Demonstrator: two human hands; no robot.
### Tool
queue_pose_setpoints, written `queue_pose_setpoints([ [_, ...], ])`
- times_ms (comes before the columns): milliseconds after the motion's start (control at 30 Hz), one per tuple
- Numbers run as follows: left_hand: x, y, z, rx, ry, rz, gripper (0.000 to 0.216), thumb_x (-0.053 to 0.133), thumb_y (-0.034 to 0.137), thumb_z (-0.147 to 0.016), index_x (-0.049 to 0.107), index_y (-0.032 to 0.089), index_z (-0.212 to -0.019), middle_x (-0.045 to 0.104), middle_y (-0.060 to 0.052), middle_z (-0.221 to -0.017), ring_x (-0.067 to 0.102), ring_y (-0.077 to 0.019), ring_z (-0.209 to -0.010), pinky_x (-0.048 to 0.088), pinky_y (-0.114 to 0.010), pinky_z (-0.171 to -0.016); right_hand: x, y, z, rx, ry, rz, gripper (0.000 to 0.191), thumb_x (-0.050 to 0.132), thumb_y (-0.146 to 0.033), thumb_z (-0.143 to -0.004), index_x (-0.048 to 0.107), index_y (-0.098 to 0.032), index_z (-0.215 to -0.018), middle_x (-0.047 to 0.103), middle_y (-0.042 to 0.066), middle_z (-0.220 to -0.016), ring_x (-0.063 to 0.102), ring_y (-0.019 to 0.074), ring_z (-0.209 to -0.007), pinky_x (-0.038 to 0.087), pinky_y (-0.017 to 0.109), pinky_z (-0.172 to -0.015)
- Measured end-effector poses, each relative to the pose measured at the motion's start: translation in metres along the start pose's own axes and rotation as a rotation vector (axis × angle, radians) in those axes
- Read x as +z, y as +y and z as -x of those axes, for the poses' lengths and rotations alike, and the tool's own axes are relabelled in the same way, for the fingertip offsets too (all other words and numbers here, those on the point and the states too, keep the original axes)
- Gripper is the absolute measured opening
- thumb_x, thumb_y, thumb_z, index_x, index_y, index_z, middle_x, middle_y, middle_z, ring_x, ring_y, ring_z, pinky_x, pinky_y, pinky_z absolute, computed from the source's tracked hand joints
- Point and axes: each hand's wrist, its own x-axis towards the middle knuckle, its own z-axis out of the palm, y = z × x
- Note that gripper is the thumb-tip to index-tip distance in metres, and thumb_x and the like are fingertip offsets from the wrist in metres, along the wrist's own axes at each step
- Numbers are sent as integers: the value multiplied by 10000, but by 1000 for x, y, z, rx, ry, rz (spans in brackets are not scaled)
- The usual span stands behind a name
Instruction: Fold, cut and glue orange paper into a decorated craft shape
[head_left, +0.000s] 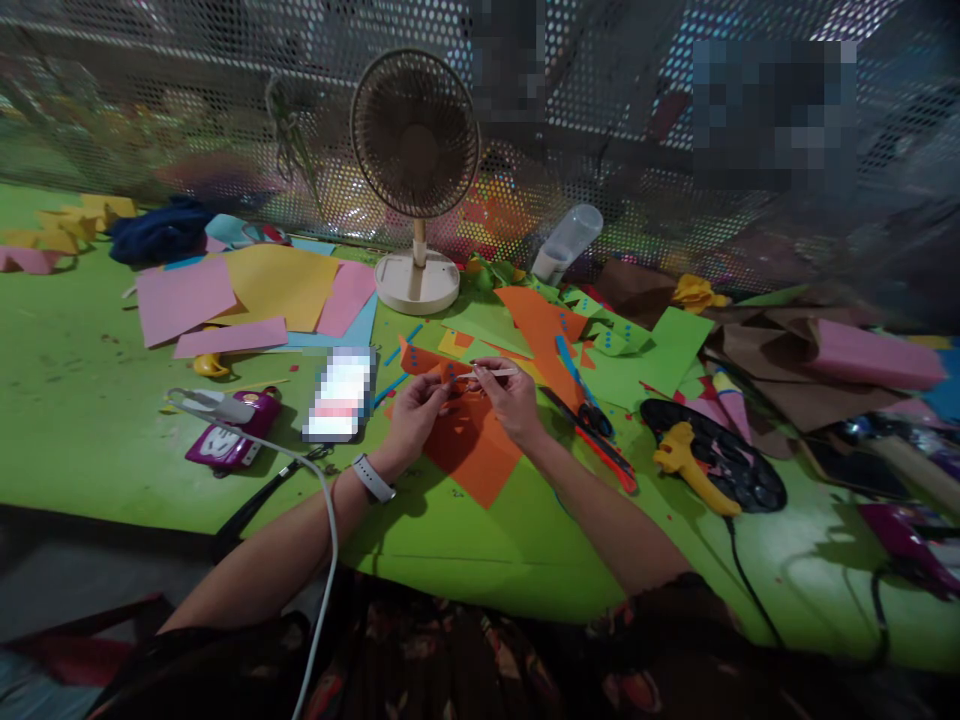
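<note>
Over a sheet of orange paper [480, 460], my two hands nearly meet. My right hand [514, 398] pinches a thin white stick [504, 372], whose tip points left toward the other hand. My left hand [414, 412] has its thumb and fingers pressed together at that tip; what sits between them is too small to make out. Just behind the fingers stands a folded piece of orange paper [420, 358] with blue dots. Black-handled scissors [595, 418] and a black and red cutter-like tool [600, 447] lie right of my right hand.
A fan [416, 280] stands at the back. Left are a phone [341, 395], a purple power strip [232, 430] and stacked coloured paper [277, 285]. A white cable [330, 540] crosses my left forearm. Right, a yellow glue gun [697, 470] rests on a black tray [765, 485].
</note>
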Motion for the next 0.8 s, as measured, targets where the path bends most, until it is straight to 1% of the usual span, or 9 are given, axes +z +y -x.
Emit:
queue_pose_setpoints([
  [167, 0, -2, -2, -4, 27, 6, 229, 719, 333, -758, 645, 206, -933, 724, -38, -942, 703, -190, -890, 579, -286, -699, 1, 0, 2, -22, 11, 39, 280, 680, -456, -801, 661, -200, -913, 739, 32, -823, 718, 169, -716, 586, 294, -693],
  [367, -1, -3, -3, 31, 44, -34, 186, 711, 328, -758, 660, 216, -898, 718, -14, -900, 695, -174, -837, 572, -299, -734, 1, 1, 4, -48, -23, 2, 248, 669, -420, -830, 663, -196, -938, 744, 39, -847, 729, 181, -752, 588, 302, -709],
  [533, -2, -3, -5, 59, 50, -75, 145, 708, 316, -755, 666, 218, -854, 714, -5, -844, 685, -160, -765, 558, -277, -701, 1, 3, 4, -50, -28, 3, 252, 666, -435, -832, 654, -205, -933, 747, 34, -819, 726, 187, -731, 588, 318, -707],
  [667, 0, -1, -4, 49, 65, -73, 126, 702, 296, -752, 660, 225, -847, 714, -6, -848, 688, -167, -784, 560, -284, -712, 0, -2, 4, -44, 7, 47, 270, 665, -445, -825, 652, -200, -941, 749, 32, -812, 719, 175, -685, 589, 316, -699],
  [800, 1, 1, -2, 45, 45, -59, 114, 701, 299, -758, 665, 233, -843, 707, -6, -849, 685, -165, -799, 564, -283, -721, 0, -6, 4, -67, 3, 59, 266, 667, -428, -829, 655, -200, -966, 753, 34, -819, 723, 169, -690, 590, 300, -691],
])
